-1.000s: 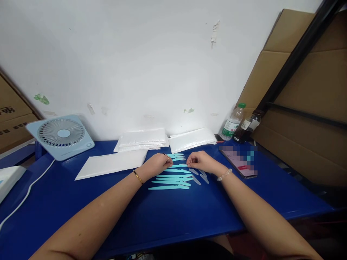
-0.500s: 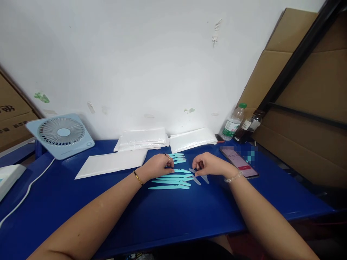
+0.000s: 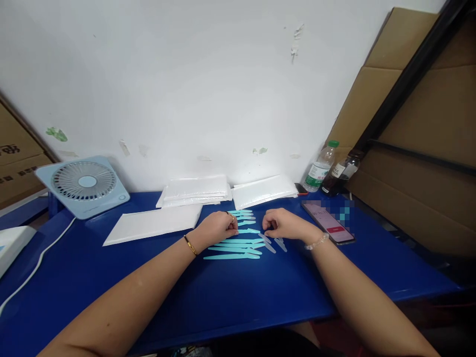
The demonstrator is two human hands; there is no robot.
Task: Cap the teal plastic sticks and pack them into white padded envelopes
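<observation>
— Right hand (image 3: pixel 283 223): shifted slightly leftward over the last half second. Held turquoise tool (image 3: pixel 249 231): nudged slightly toward the wall, with the left hand (image 3: pixel 217 228).

— Remaining entries, largest first?

— Wall (image 3: pixel 186 89): white, scuffed, standing behind everything. Desk (image 3: pixel 208 292): blue, carrying the lot. Fan (image 3: pixel 87 182): pale blue, tilted back, at the far left. White packets (image 3: pixel 197 189): two stacks against the wall, one single packet in front of the left stack. Bottles (image 3: pixel 318 171): two, side by side at the back right, one green-capped, one dark.

— Hands, condition?

— Left grip: pinched on the handle of the held tool, which pointed rightward between the two hands. Right grip: fingers curled near the tool's far end; whether it held anything could not be told.

— Smaller items?

— Phone (image 3: pixel 330 225): lit screen, partly blurred, lying right of the right hand. Turquoise tools (image 3: pixel 234 257): several laid side by side nearer the person, more beyond the left hand. Translucent pieces (image 3: pixel 269 247): several, slim, loose on the desk, just below the right hand.
</observation>
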